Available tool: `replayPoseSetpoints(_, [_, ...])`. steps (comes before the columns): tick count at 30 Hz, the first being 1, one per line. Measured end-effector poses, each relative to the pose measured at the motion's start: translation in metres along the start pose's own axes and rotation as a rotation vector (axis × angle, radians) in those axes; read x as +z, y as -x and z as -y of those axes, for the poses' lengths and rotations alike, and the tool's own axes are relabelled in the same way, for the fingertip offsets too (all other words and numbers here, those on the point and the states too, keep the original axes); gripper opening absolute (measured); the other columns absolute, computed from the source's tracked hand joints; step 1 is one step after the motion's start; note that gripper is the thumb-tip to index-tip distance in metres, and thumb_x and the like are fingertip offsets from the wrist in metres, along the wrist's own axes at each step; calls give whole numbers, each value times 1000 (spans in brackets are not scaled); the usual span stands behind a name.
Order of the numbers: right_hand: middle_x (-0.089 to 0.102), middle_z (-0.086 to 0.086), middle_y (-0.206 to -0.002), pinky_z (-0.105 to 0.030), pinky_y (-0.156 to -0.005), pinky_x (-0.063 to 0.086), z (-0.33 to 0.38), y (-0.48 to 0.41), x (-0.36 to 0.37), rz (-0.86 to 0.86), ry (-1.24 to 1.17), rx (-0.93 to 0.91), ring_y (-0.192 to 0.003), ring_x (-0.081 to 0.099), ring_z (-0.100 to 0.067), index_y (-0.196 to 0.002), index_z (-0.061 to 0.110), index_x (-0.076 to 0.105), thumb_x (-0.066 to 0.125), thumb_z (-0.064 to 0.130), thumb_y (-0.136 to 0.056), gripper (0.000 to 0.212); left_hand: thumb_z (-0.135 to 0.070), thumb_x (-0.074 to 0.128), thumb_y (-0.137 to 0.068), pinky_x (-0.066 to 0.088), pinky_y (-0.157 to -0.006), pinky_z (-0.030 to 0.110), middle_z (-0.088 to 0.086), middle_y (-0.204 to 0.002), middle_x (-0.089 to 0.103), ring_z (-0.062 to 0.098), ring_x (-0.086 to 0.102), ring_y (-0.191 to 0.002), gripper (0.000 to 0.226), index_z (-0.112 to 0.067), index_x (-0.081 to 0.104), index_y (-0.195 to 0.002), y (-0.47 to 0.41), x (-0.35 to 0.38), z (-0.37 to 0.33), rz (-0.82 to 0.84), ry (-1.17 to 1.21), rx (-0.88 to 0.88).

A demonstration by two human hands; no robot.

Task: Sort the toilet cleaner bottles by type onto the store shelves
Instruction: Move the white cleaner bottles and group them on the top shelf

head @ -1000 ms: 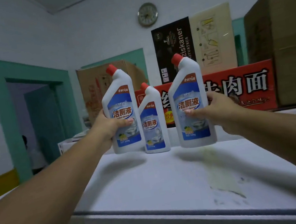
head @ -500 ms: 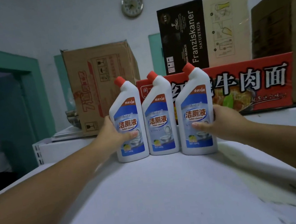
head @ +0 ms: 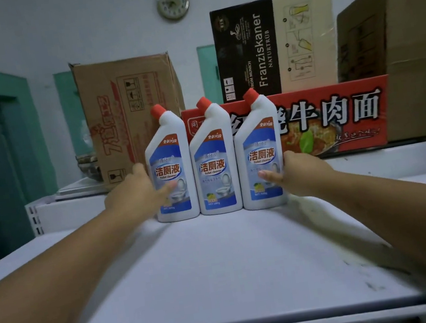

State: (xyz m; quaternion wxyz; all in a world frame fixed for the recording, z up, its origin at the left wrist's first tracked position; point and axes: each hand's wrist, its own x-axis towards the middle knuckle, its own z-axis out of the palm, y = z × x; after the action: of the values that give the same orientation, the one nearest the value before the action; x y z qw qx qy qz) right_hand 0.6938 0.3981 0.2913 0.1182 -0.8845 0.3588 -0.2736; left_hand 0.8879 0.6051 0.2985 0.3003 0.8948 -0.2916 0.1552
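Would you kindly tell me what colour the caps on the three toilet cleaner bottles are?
Red: all three caps match, clearest in the head view.

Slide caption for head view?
Left hand grips left bottle, right hand grips right bottle, middle bottle between, on shelf.

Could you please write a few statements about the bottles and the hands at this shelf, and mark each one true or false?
1. Three toilet cleaner bottles stand upright in a row on the white shelf. True.
2. The left hand is clear of the bottles. False: it grips the left bottle, thumb across the label.
3. The right hand grips the right bottle. True.
4. The bottle caps are blue. False: they are red.
5. A red carton stands behind the row. True.
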Motion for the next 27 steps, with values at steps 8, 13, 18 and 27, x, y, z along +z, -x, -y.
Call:
replayPoseSetpoints(8, [47, -9, -137, -38, -92, 41, -5, 48, -48, -175, 144, -118, -122, 46, -26, -138, 18, 38, 39, 57, -91, 61, -56, 41, -92, 31, -110, 53, 1, -149, 37, 23, 31, -138, 60, -27, 33, -144, 40, -28, -56, -31, 15, 432])
replayPoseSetpoints(13, [42, -2, -144, -38, -102, 36, -29, 95, -85, -241, 76, -94, -129, 41, -22, -142, 22, 34, 40, 53, -93, 59, -49, 42, -94, 35, -105, 48, 2, -143, 45, 23, 40, -130, 51, -25, 42, -138, 80, -28, -100, 2, 174, 535])
replayPoseSetpoints(18, [40, 5, -145, -32, -100, 38, -62, 176, -118, -344, 38, -85, -127, 42, -14, -141, 26, 35, 42, 50, -93, 54, -52, 38, -93, 45, -81, 26, -5, -121, 59, 9, 54, -105, 48, -27, 50, -132, 160, -42, -129, -79, 361, 807])
replayPoseSetpoints(27, [46, 4, -138, -30, -105, 34, -193, 434, -88, -408, -33, 366, -129, 37, -9, -134, 24, 47, 48, 47, -88, 51, -65, 25, -91, 41, -77, 18, -16, -121, 59, 0, 51, -109, 55, -34, 56, -123, 352, 76, -103, 440, 244, 921])
